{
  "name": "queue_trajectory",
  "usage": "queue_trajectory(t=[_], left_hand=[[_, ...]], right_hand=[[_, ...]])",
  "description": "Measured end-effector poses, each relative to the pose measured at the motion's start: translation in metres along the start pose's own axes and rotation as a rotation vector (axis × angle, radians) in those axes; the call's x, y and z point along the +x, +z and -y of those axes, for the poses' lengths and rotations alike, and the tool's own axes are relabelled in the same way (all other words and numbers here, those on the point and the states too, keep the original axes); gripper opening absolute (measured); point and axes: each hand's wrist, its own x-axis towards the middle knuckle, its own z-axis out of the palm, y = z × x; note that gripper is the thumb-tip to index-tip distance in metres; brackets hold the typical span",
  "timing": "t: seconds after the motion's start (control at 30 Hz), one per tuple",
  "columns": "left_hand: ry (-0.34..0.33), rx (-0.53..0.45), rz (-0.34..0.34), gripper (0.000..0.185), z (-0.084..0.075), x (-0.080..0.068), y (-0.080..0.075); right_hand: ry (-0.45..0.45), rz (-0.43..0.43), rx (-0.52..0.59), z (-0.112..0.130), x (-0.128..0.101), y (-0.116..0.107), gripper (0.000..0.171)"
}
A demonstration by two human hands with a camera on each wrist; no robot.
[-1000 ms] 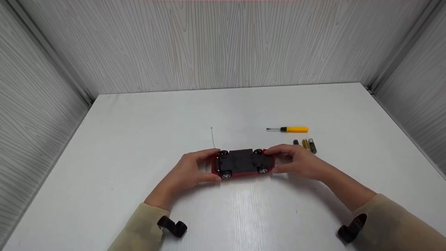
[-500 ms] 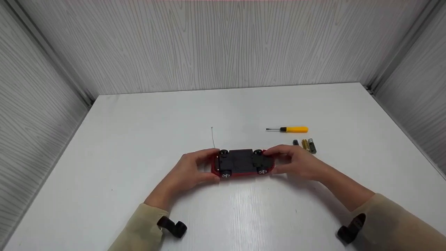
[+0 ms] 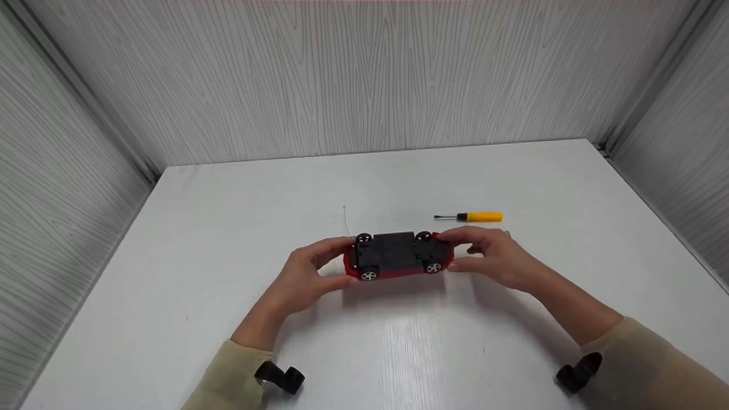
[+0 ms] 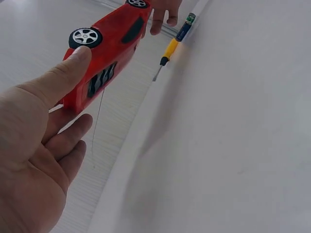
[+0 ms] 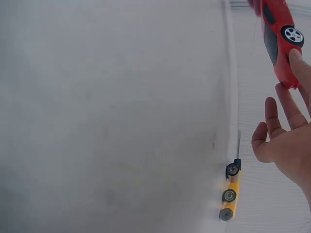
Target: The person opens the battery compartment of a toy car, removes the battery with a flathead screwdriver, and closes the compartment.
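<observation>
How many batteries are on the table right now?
3, seen from the right wrist: the batteries lie in a row end-on, just in front of the yellow screwdriver. In the head view the right hand hides them almost entirely.

walls: pale grey wood-grain panels [image 3: 364, 74] on three sides
table: white tabletop [image 3: 228, 228], kinda glossy
light: soft and even, faint shadows

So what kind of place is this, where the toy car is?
Probably a small work booth set up for filming. A plain white tabletop is boxed in by pale wood-grain wall panels on three sides. Both hands hold an upturned red plastic toy car, with a yellow-handled screwdriver nearby.
</observation>
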Motion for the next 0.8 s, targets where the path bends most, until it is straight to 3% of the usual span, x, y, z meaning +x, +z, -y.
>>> queue_trajectory(t=[0.3,0.63,0.8], left_hand=[[0.007,-0.014,-0.042,0.059,-0.024,0.000,-0.008],[0.049,-0.056,-0.053,0.052,-0.045,-0.001,-0.018],[0.055,-0.105,-0.050,0.054,-0.052,-0.002,-0.020]], right_hand=[[-0.091,-0.016,0.111,0.010,0.001,-0.005,0.044],[-0.192,-0.010,0.128,0.027,-0.003,-0.008,0.040],[-0.183,-0.036,0.131,0.034,-0.004,-0.009,0.038]])
